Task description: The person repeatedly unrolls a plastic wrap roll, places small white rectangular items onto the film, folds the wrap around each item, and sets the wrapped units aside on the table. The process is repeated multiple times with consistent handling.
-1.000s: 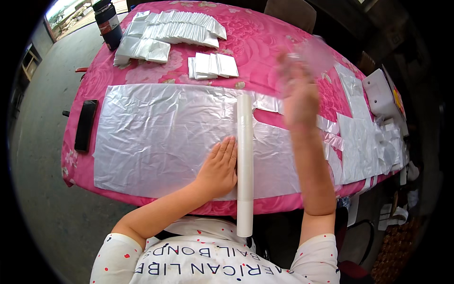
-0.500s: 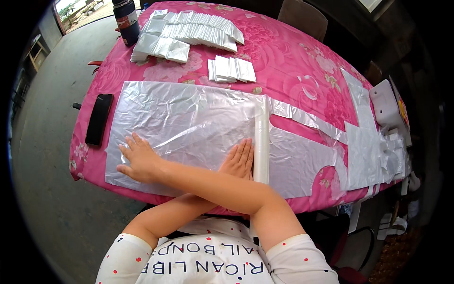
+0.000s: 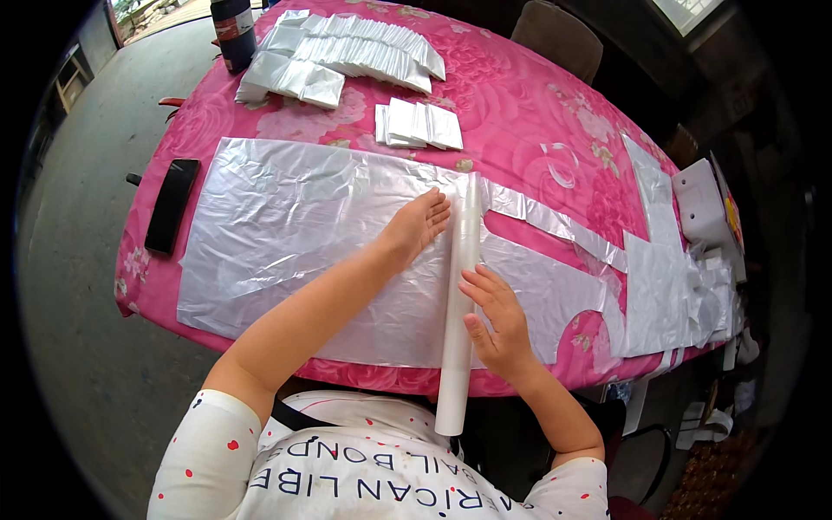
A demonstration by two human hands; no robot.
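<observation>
I had the hands to either side of the roll [image 3: 456,299], which lay across the film [image 3: 277,225] with its near end jutting past the edge of the counter [image 3: 503,95]. The left hand [image 3: 420,227] was just left of the roll, toward its far end, fingers straight and held close together, gripping nothing; whether it pressed on the film I couldn't tell. The right hand [image 3: 498,325] was on the other side, nearer the body, fingers and thumb loosely spread at the roll's edge — touching or only hovering, I couldn't make out. Left of the roll the film lay broad and wrinkled; to the right it had curved gaps and a narrow strip [image 3: 555,224] along its far side. White sheets [image 3: 650,299] were heaped at the right, folded packets [image 3: 420,124] sat beyond, and a phone [image 3: 172,206] lay at the left. I judged the step in hand to be setting the roll straight over the film. The next move, as I read it, called for light, even contact from both hands — too hard a push could ruck the film.
</observation>
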